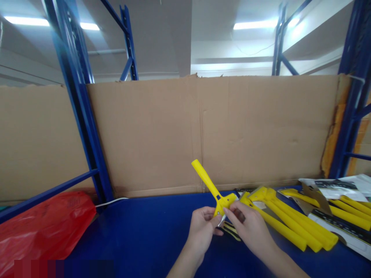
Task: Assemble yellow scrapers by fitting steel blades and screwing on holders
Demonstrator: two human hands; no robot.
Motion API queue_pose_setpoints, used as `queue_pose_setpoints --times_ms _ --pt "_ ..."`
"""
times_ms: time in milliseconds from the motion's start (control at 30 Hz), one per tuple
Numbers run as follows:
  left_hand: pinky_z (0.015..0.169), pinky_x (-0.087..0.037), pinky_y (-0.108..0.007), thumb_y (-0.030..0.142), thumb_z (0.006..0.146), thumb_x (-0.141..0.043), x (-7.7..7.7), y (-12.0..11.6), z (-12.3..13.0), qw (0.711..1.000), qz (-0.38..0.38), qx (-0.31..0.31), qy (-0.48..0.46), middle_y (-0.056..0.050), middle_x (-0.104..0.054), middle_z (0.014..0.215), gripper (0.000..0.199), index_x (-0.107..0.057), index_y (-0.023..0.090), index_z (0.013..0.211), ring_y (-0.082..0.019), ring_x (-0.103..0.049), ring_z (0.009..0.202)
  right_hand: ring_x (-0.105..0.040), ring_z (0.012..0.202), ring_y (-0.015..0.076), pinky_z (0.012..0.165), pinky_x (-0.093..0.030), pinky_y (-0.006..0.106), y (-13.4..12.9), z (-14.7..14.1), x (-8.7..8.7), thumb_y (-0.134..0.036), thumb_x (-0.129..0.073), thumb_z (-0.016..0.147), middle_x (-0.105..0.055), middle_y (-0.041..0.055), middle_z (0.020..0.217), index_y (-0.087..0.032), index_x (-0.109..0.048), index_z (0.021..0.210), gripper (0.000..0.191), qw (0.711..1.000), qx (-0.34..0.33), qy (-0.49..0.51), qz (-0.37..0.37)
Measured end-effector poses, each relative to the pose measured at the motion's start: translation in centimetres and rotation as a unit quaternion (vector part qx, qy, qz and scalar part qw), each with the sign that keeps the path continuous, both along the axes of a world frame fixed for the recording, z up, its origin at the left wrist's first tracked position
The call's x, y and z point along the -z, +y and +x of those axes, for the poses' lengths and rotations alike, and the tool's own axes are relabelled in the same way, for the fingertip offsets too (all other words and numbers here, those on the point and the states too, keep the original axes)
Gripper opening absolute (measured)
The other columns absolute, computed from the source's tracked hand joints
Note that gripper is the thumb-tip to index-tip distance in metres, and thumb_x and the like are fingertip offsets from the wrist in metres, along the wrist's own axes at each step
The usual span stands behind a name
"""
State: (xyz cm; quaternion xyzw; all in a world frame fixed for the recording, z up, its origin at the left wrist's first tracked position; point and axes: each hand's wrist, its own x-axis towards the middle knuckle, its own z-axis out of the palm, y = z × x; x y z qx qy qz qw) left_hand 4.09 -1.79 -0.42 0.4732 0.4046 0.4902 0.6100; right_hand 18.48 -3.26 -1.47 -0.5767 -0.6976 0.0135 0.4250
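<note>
A yellow scraper with a long round handle and a broad, flat head is held up over the table, its handle pointing up and to the left. My left hand is closed on the left side of its head, thumb near a small screw. From the other side, the fingers of my right hand pinch the head's lower edge. A small shiny metal piece shows between my fingertips; how it is fixed is hidden. Just below lies a black and pale-yellow item, partly covered by my hands.
Several more yellow scrapers lie stacked to the right. Beyond them, an open carton holds others. A red plastic bag lies at the left. Blue rack posts and a cardboard panel border the blue table.
</note>
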Motion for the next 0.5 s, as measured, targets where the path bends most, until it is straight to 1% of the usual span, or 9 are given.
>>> queue_pose_setpoints --times_ms 100,200,300,333,400,500 --pt "0.044 -0.049 -0.017 0.014 0.062 -0.075 0.0 0.4 -0.4 1.000 -0.014 -0.021 -0.006 -0.008 -0.069 0.068 0.019 -0.069 0.005 0.078 -0.011 -0.061 0.056 -0.063 0.060 0.0181 0.057 -0.046 0.027 -0.4 0.3 -0.4 -0.036 -0.046 0.088 -0.065 0.0022 0.066 -0.022 -0.057 0.071 0.025 0.999 0.005 -0.035 -0.011" --pt "0.043 -0.049 -0.017 0.005 0.068 -0.069 0.2 1.3 -1.2 0.998 -0.024 -0.063 -0.002 -0.008 -0.069 0.067 0.010 -0.069 0.005 0.078 -0.010 -0.060 0.054 -0.066 0.078 0.0227 0.067 -0.049 0.030 -0.8 0.7 -0.5 -0.033 -0.057 0.080 -0.069 0.0055 0.082 -0.022 -0.063 0.084 0.013 0.992 0.001 -0.109 -0.065" --pt "0.043 -0.050 -0.018 0.001 0.072 -0.065 0.3 2.1 -2.1 0.993 -0.034 -0.110 0.001 -0.009 -0.069 0.068 0.008 -0.068 0.006 0.077 -0.010 -0.061 0.054 -0.065 0.091 0.0253 0.076 -0.049 0.033 -1.0 0.9 -0.3 -0.023 -0.064 0.071 -0.069 0.0068 0.094 -0.024 -0.065 0.093 0.022 0.974 -0.035 -0.169 -0.147" --pt "0.044 -0.051 -0.018 0.000 0.072 -0.065 0.4 2.3 -2.4 0.992 -0.035 -0.123 -0.001 -0.009 -0.069 0.069 0.008 -0.068 0.006 0.077 -0.011 -0.062 0.055 -0.064 0.092 0.0250 0.077 -0.049 0.032 -1.1 1.0 -0.3 -0.019 -0.062 0.071 -0.069 0.0068 0.096 -0.024 -0.066 0.093 0.023 0.969 -0.047 -0.178 -0.163" --pt "0.045 -0.051 -0.019 0.000 0.073 -0.064 0.5 2.8 -3.0 0.988 -0.040 -0.149 -0.004 -0.009 -0.070 0.069 0.008 -0.067 0.006 0.077 -0.011 -0.062 0.055 -0.065 0.091 0.0232 0.078 -0.048 0.030 -1.1 1.1 -0.2 -0.014 -0.056 0.073 -0.070 0.0063 0.095 -0.024 -0.065 0.091 0.023 0.967 -0.063 -0.177 -0.173" --pt "0.045 -0.052 -0.019 -0.002 0.075 -0.062 0.6 3.4 -3.6 0.983 -0.044 -0.178 -0.004 -0.009 -0.069 0.068 0.009 -0.067 0.006 0.077 -0.011 -0.062 0.054 -0.067 0.084 0.0213 0.072 -0.049 0.028 -0.9 1.3 -0.3 -0.014 -0.050 0.076 -0.071 0.0053 0.091 -0.024 -0.065 0.090 0.023 0.974 -0.064 -0.147 -0.159"
